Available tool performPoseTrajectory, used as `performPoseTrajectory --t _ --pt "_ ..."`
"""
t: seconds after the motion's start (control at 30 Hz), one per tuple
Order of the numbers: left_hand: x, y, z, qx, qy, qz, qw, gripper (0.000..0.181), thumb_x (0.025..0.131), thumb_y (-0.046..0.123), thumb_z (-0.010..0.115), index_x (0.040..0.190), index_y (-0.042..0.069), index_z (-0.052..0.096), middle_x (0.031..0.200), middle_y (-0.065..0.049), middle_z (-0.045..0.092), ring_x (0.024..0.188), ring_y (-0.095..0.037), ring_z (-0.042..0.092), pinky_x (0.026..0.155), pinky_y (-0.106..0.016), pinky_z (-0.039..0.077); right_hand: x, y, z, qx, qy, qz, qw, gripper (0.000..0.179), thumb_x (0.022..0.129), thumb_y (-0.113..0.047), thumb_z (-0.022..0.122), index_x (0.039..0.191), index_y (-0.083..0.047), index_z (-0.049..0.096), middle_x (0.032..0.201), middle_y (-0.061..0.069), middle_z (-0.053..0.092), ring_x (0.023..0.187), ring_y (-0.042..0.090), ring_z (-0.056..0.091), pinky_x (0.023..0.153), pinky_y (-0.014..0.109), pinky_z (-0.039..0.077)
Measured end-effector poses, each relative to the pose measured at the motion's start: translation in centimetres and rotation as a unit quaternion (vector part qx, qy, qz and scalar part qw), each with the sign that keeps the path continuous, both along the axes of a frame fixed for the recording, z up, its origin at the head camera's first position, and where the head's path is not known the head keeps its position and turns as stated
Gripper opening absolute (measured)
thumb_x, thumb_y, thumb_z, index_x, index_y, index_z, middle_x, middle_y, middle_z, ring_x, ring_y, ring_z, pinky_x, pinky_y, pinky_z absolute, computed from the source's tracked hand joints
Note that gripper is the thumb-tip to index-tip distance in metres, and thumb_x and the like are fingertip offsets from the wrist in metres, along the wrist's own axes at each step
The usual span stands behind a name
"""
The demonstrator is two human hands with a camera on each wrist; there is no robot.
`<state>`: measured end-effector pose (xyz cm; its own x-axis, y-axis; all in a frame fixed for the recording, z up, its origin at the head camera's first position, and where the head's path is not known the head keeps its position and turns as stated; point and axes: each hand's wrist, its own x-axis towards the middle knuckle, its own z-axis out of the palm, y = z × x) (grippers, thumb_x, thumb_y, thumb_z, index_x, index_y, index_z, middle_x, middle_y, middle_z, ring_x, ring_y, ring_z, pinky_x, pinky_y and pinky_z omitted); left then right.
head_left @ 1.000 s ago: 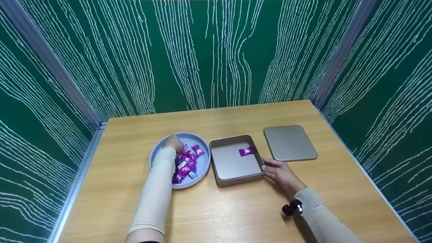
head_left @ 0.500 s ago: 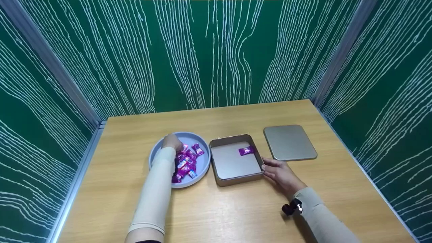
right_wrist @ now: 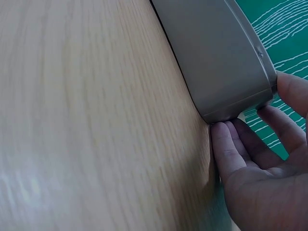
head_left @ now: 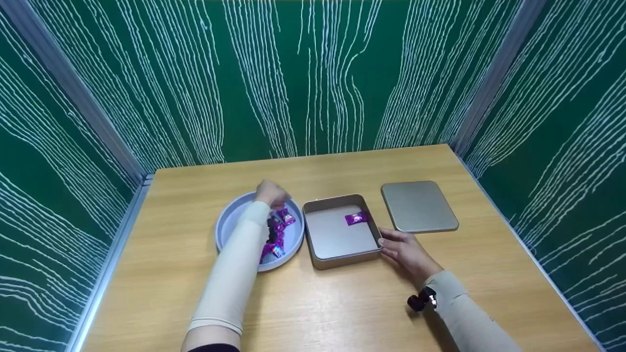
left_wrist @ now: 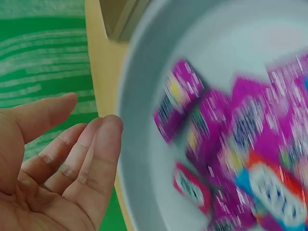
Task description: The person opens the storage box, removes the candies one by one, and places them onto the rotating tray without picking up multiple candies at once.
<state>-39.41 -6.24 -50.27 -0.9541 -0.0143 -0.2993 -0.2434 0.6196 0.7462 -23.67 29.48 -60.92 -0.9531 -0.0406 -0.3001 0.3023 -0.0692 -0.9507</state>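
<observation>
My left hand (head_left: 272, 194) hovers over the far right rim of a round pale blue tray (head_left: 230, 220). In the left wrist view its thumb and fingers (left_wrist: 106, 139) stand apart with nothing between them. Inside the tray lies a pile of purple-wrapped candies (head_left: 286, 216), partly hidden by the left forearm. One red, white and blue wrapper (left_wrist: 274, 192) shows among them. My right hand (head_left: 408, 252) rests against the right side of an open square metal tin (head_left: 337, 237), its fingertips touching the outer wall near the corner. A single purple candy (head_left: 355, 218) lies in the tin.
A square metal lid (head_left: 419, 206) lies flat on the wooden table (head_left: 332, 308), right of the tin. Tray and tin stand close side by side. Green walls with white wavy lines (head_left: 313, 78) enclose the table at the back and both sides.
My left hand has lifted from the candies and moved right and away, to the tray's far right rim. The right hand and the tin have stayed in place.
</observation>
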Motion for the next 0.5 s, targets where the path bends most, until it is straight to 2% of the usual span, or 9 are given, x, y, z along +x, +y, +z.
performPoseTrajectory --t 0.17,0.23,0.37,0.5 --pt "0.4 3.2 0.1 0.050 -0.013 -0.017 0.9985 0.011 0.092 0.004 0.081 0.098 -0.004 0.077 0.101 -0.023 0.081 0.064 -0.020 0.073 0.081 -0.040 0.070 0.1 0.1 0.0 -0.008 0.017 0.009 0.9998 0.065 0.104 -0.002 0.066 0.160 0.012 0.037 0.146 0.021 0.061 0.106 0.009 0.072 0.096 0.020 0.062" --pt "0.7 4.4 0.1 0.058 -0.018 -0.023 0.9979 0.011 0.092 0.004 0.081 0.099 -0.004 0.078 0.102 -0.024 0.081 0.062 -0.019 0.070 0.079 -0.039 0.070 0.1 0.1 0.0 -0.009 0.019 0.009 0.9997 0.065 0.103 -0.002 0.066 0.160 0.012 0.038 0.142 0.019 0.064 0.106 0.010 0.072 0.096 0.020 0.062" --pt "1.2 6.6 -0.2 0.055 -0.022 -0.046 0.9972 0.009 0.091 0.006 0.083 0.095 -0.001 0.078 0.100 -0.021 0.081 0.066 -0.020 0.072 0.074 -0.035 0.070 0.1 0.1 -0.1 0.000 0.014 0.010 0.9999 0.065 0.104 -0.003 0.066 0.161 0.011 0.037 0.151 0.028 0.055 0.108 0.010 0.072 0.098 0.021 0.062" --pt "1.6 8.5 -0.5 0.070 -0.031 -0.064 0.9950 0.014 0.092 0.008 0.083 0.101 -0.001 0.077 0.106 -0.023 0.081 0.085 -0.030 0.080 0.083 -0.040 0.070 0.2 0.0 0.0 0.005 0.009 0.010 0.9999 0.066 0.104 -0.003 0.066 0.162 0.009 0.037 0.164 0.035 0.040 0.110 0.011 0.071 0.100 0.021 0.061"
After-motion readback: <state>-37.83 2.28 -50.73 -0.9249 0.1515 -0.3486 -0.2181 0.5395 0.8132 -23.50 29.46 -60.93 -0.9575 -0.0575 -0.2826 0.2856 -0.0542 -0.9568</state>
